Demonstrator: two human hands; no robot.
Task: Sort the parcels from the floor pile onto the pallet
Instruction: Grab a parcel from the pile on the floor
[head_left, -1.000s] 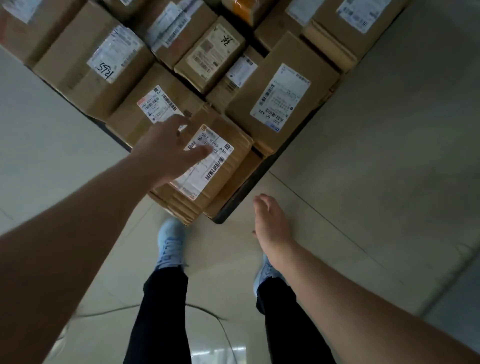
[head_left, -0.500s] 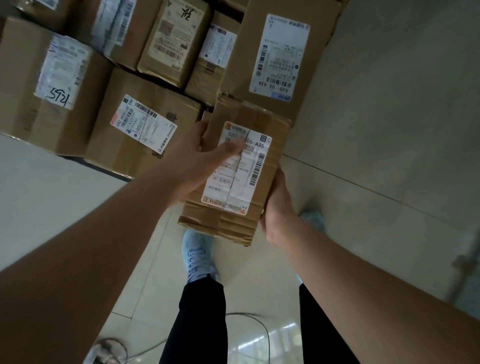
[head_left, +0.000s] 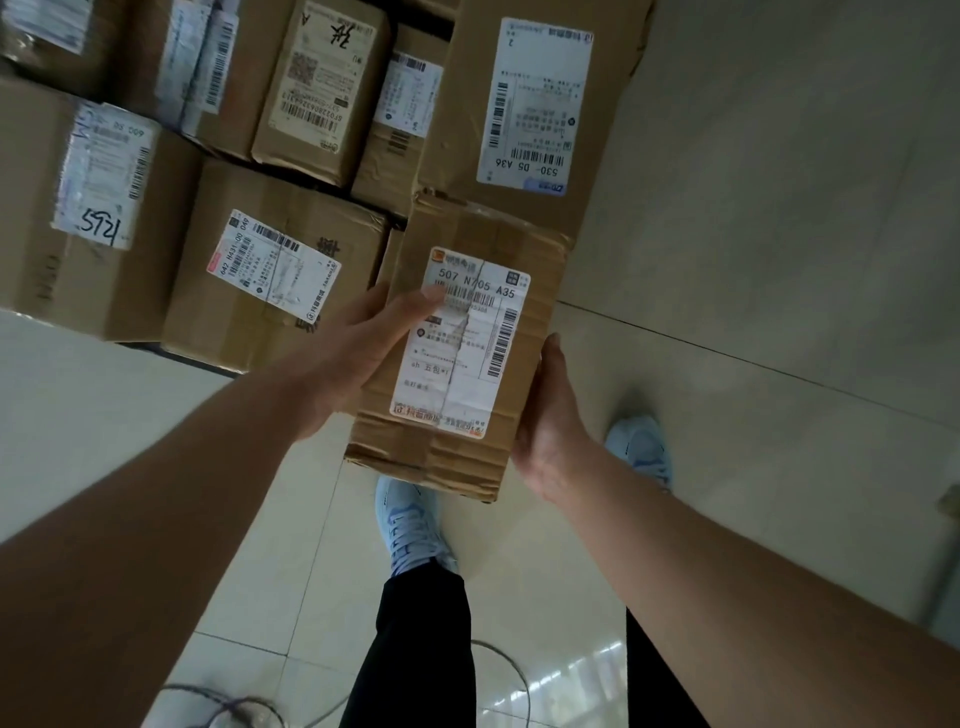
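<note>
Both hands hold one cardboard parcel (head_left: 462, 343) in the air above the tiled floor (head_left: 753, 260), just off the near corner of the parcel stack. The left hand (head_left: 358, 353) clasps its left side with the thumb lying across the white label (head_left: 467, 338); the right hand (head_left: 550, 421) cups the right edge. Behind it sit a long box (head_left: 519, 104) and a labelled box (head_left: 275, 270).

Bare forearms, black trousers (head_left: 421, 649), pale blue lace-up trainers (head_left: 410, 525).
</note>
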